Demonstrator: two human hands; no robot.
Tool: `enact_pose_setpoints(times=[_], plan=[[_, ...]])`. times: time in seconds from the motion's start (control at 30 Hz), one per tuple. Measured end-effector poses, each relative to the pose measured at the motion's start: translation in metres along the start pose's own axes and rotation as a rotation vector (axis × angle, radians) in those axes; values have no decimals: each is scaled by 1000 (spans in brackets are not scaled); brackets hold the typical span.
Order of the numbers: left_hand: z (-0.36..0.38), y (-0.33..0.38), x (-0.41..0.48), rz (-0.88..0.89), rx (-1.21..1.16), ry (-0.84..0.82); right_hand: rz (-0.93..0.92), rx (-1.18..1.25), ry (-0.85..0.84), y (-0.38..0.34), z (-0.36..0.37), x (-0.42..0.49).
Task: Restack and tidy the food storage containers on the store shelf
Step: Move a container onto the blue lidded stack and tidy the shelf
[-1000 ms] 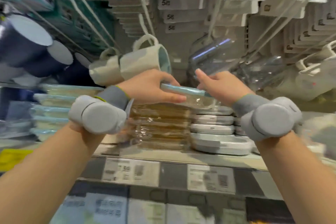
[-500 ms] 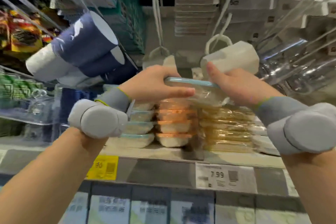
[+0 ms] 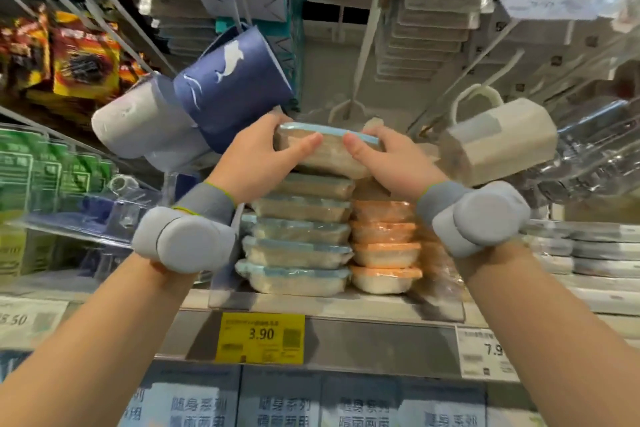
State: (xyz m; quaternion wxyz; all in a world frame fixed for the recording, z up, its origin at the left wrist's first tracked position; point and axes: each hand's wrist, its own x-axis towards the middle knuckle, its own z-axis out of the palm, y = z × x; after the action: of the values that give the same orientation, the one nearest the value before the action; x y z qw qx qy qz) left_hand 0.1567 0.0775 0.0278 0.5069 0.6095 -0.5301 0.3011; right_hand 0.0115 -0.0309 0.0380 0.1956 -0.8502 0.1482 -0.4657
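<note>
A blue-lidded clear container (image 3: 330, 153) is held between both hands right above a stack of several blue-lidded containers (image 3: 298, 246) on the shelf (image 3: 332, 305). My left hand (image 3: 263, 156) grips its left end, thumb on the front. My right hand (image 3: 388, 159) grips its right end. Whether the container touches the stack's top is hidden by the hands. A lower stack of orange-lidded containers (image 3: 386, 246) stands just right of the blue stack.
Blue and white mugs (image 3: 194, 107) hang at upper left and a cream mug (image 3: 498, 139) at upper right, close to my hands. Grey-lidded containers (image 3: 588, 250) lie at far right. Hooks with packaged goods hang overhead. A yellow price tag (image 3: 260, 337) marks the shelf edge.
Both hands have carried the blue-lidded container leftward along the shelf, from over the amber and grey stacks to above the blue-lidded stack. My view has swung left with them.
</note>
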Motion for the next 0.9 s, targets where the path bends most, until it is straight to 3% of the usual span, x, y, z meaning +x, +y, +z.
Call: enact_pose_setpoints(times=[0.23, 0.57, 0.73, 0.9], plan=[[2, -18, -1, -64, 126, -133, 132, 280, -19, 7, 32, 7], [1, -4, -8, 82, 418, -34, 32, 0, -31, 10, 30, 6], [7, 1, -11, 60, 475, 49, 25, -36, -28, 13, 28, 6], [11, -4, -7, 14, 489, -14, 10, -99, 57, 13, 37, 11]])
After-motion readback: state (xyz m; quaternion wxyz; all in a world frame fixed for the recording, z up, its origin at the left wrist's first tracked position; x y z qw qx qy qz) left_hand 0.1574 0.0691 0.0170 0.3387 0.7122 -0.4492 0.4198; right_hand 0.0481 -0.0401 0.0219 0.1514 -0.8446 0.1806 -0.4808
